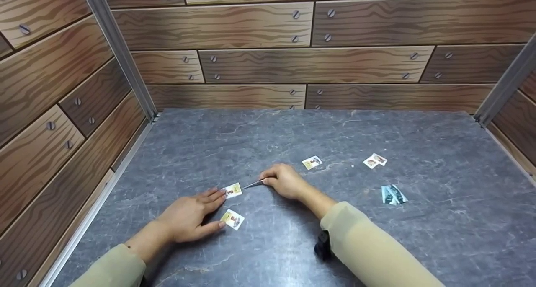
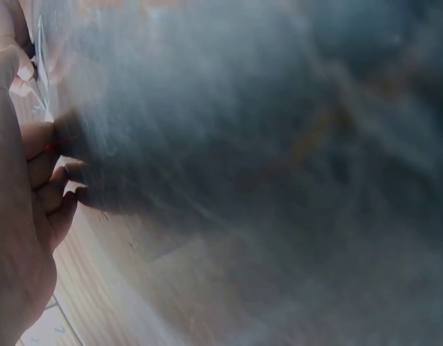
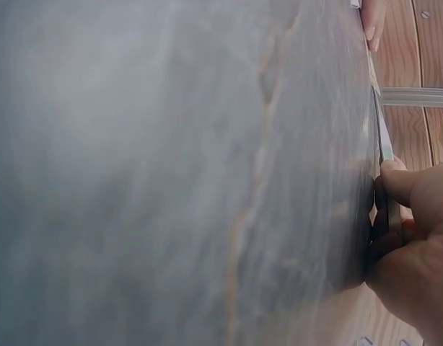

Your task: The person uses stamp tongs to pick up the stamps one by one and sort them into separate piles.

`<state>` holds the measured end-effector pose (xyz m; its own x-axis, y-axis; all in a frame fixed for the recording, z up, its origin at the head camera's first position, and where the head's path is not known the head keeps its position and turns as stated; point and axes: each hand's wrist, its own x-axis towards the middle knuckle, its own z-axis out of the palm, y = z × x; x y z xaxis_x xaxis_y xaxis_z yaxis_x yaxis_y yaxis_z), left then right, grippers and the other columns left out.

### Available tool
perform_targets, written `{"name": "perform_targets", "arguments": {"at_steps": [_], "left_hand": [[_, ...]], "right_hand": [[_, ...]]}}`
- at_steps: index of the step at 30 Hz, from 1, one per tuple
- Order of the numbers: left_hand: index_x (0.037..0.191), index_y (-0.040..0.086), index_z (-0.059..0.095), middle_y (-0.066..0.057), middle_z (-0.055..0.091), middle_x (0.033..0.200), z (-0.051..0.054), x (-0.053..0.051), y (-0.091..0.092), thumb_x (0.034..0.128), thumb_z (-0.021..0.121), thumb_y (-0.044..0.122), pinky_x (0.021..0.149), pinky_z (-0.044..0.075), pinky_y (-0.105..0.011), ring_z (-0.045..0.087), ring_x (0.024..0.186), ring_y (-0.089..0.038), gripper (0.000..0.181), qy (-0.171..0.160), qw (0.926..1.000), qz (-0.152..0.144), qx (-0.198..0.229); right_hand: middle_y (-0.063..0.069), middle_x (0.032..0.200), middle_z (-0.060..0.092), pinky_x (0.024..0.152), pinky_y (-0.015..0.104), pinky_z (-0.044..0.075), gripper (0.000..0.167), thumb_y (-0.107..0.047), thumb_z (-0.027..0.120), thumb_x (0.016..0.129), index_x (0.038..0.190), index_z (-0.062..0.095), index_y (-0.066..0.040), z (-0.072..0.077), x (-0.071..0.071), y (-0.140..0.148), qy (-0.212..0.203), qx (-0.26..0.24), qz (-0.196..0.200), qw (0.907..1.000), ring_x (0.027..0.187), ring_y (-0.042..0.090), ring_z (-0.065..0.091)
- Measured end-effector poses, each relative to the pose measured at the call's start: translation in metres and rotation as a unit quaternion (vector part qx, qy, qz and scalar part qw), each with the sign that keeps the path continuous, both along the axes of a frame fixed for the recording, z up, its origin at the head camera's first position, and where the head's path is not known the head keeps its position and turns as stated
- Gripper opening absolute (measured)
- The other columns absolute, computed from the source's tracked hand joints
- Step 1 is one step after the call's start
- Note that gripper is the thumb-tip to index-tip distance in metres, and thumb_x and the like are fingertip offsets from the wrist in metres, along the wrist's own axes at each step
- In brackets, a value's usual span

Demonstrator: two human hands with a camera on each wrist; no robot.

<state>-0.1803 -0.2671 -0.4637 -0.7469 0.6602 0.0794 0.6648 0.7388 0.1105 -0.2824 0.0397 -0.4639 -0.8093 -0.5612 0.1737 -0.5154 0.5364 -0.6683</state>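
Note:
My left hand [image 1: 188, 215] lies on the grey tabletop with its fingers stretched out. Its fingertips rest on the left end of a small white-and-yellow picture card [image 1: 233, 190], and the thumb tip touches the edge of a second such card [image 1: 233, 219] nearer to me. Between thumb and fingers, my right hand [image 1: 284, 181] pinches slim metal tweezers [image 1: 253, 184]. Their tips point left and reach the right edge of the first card. In the right wrist view the tweezers [image 3: 384, 137] lie low along the table, partly hidden by the right hand [image 3: 416, 231].
Another yellow-and-white card [image 1: 312, 162] lies beyond the right hand. Farther right are overlapping white cards with small figures [image 1: 372, 161] and torn-looking teal pieces [image 1: 393, 195]. Tiny white specks lie nearby. Wood-patterned walls [image 1: 259, 65] enclose the tabletop [image 1: 452, 236] at the back and sides.

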Motion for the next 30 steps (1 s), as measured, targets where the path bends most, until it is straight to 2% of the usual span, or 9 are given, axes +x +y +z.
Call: {"name": "perform_targets", "arguments": {"at_steps": [7, 14, 24, 30], "left_hand": [[0.158, 0.005, 0.051, -0.012, 0.048, 0.162, 0.002, 0.002, -0.002, 0.106, 0.046, 0.065, 0.115, 0.047, -0.05, 0.048, 0.148, -0.032, 0.079, 0.005, 0.9999, 0.002, 0.008], [0.157, 0.005, 0.051, -0.012, 0.048, 0.162, 0.006, 0.011, -0.006, 0.1058, 0.05, 0.062, 0.115, 0.046, -0.05, 0.049, 0.146, -0.033, 0.077, 0.016, 0.9998, 0.006, 0.013], [0.154, 0.003, 0.055, -0.014, 0.054, 0.157, 0.006, 0.034, -0.003, 0.1067, 0.051, 0.058, 0.114, 0.048, -0.048, 0.052, 0.145, -0.032, 0.073, 0.045, 0.9983, -0.037, 0.006], [0.153, 0.003, 0.057, -0.014, 0.056, 0.155, 0.004, 0.045, 0.0, 0.1066, 0.054, 0.056, 0.112, 0.05, -0.049, 0.054, 0.143, -0.032, 0.07, 0.047, 0.9969, -0.061, 0.016]], "right_hand": [[0.009, 0.096, 0.075, 0.092, 0.048, 0.055, 0.01, -0.005, 0.071, 0.097, 0.098, 0.081, -0.004, 0.001, 0.0, 0.001, 0.018, 0.006, 0.006, 0.9998, 0.095, 0.026, 0.069], [0.009, 0.101, 0.076, 0.097, 0.05, 0.054, 0.011, -0.005, 0.071, 0.098, 0.099, 0.082, -0.005, 0.001, 0.001, 0.002, 0.007, 0.003, -0.004, 1.0, 0.102, 0.03, 0.07], [0.01, 0.105, 0.078, 0.1, 0.05, 0.054, 0.011, -0.003, 0.071, 0.097, 0.099, 0.082, -0.003, 0.002, 0.0, 0.008, -0.016, -0.023, -0.021, 0.9994, 0.105, 0.029, 0.071], [0.009, 0.106, 0.079, 0.098, 0.048, 0.055, 0.012, -0.005, 0.072, 0.097, 0.103, 0.083, -0.005, 0.011, 0.002, 0.011, -0.015, -0.036, -0.04, 0.9984, 0.105, 0.026, 0.071]]}}
